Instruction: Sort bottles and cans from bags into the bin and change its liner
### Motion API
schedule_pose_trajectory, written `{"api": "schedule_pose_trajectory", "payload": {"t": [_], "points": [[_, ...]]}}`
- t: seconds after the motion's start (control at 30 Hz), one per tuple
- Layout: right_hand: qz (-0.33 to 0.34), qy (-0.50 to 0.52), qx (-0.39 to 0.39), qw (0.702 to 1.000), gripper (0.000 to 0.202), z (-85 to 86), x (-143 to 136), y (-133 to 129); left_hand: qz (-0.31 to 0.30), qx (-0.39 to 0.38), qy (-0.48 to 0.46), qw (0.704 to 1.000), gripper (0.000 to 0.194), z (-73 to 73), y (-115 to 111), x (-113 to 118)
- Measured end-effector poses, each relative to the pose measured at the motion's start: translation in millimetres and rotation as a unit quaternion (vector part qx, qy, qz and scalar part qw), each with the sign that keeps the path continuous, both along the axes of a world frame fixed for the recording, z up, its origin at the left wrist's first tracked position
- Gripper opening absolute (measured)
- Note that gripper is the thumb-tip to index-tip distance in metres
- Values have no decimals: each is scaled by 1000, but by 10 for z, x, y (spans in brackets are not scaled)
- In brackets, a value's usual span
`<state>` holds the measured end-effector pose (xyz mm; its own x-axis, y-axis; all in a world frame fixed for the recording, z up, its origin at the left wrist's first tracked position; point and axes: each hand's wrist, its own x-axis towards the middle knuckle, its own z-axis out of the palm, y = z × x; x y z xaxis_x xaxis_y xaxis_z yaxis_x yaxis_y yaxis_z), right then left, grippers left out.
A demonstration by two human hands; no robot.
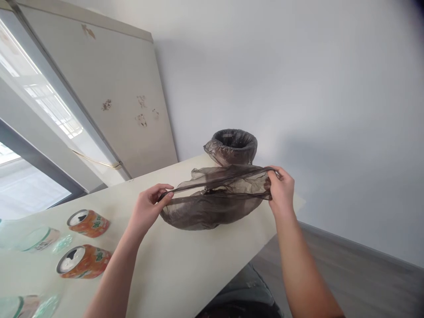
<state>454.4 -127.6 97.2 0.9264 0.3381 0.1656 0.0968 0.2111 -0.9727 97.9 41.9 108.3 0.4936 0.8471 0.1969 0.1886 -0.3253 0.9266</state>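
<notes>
A thin, dark translucent plastic bag (212,212) is stretched sideways above the pale table, its mouth partly open. My left hand (152,205) pinches the bag's left edge between thumb and fingers. At the right end of its rim, my right hand (281,187) grips the same bag, fingers closed round the plastic. Just behind the bag stands a small round bin (232,152), lined with similar dark plastic folded over its rim.
Two opened orange cans (94,224) stand on the table (165,274) at the left, beside clear greenish bottles (36,238) lying at the far left. A tall white cabinet (122,88) and a wall (298,88) rise behind.
</notes>
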Motion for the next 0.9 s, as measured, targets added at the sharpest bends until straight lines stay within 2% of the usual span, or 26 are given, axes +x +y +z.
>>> {"api": "schedule_pose_trajectory", "payload": {"t": [0.2, 0.3, 0.4, 0.43, 0.5, 0.57, 0.63, 0.67, 0.73, 0.8, 0.83, 0.9], "points": [[15, 2, -13, 1000, 15, 29, 21, -75, 30, 19, 19, 999, 36, 71, -74, -5], [17, -20, -35, 999, 12, 0, 90, -117, 22, 33, 17, 999, 37, 102, -84, -2], [34, -72, -49, 996, 16, -28, 162, -173, 26, 52, 4, 998, 36, 14, -37, 31], [58, -108, -56, 991, 27, -42, 157, -191, 32, 58, -4, 998, 36, -46, -22, 60], [154, -201, -96, 963, 62, -102, 65, -206, 36, 52, -27, 998, 37, -199, -20, 152], [272, -289, -171, 902, 89, -231, -132, -167, 7, 9, -59, 998, 40, -367, -64, 281], [346, -341, -245, 839, 95, -431, -373, -63, -49, -63, -92, 993, 42, -516, -131, 412], [358, -352, -266, 823, 89, -547, -479, 9, -72, -73, -95, 990, 42, -580, -158, 463], [341, -345, -274, 830, 60, -777, -612, 166, -78, -64, -91, 991, 40, -694, -171, 513], [295, -319, -262, 862, 29, -959, -616, 291, -15, -57, -105, 993, 41, -816, -117, 484], [263, -303, -256, 879, 21, -1022, -578, 326, 30, -61, -114, 991, 42, -888, -73, 444], [201, -272, -250, 907, 22, -1085, -468, 336, 87, -85, -121, 985, 43, -1053, 18, 338]]}}
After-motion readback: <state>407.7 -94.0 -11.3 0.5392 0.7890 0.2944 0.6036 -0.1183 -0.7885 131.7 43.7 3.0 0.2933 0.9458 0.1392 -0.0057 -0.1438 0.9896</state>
